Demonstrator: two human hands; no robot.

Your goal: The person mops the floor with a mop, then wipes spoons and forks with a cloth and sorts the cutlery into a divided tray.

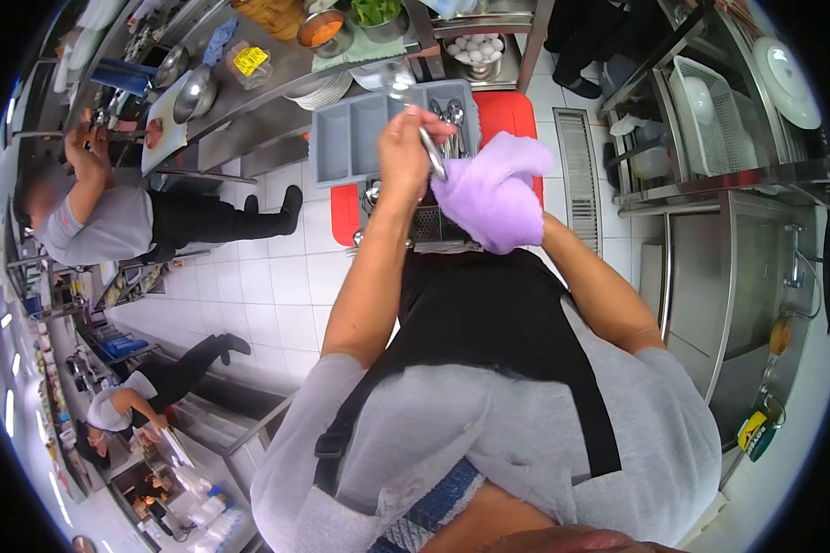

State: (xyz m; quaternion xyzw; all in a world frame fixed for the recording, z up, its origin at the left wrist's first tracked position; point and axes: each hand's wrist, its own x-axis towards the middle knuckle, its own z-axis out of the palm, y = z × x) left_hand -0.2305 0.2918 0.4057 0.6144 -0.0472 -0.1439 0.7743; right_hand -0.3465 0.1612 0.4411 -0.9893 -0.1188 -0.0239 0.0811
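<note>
My left hand (404,155) is closed round a metal utensil (432,155), above a grey divided tray (338,138). The utensil's far end is blurred, perhaps a spoon bowl; its lower end meets a purple cloth (498,194). That cloth drapes over my right hand and hides its fingers, which hold it from beneath. Several spoons (455,112) lie in the tray's right compartment. Nearer my body, a perforated metal holder (426,224) and more cutlery (372,194) sit over a red container (345,214), partly hidden by my arm and the cloth.
Stacked plates (325,93) and a bowl of eggs (475,53) are beyond the tray. A shelf at right holds a white basket (701,115). One person (111,217) works at the left counter, another (138,396) at lower left. A third person's dark-clothed legs (581,46) stand beyond.
</note>
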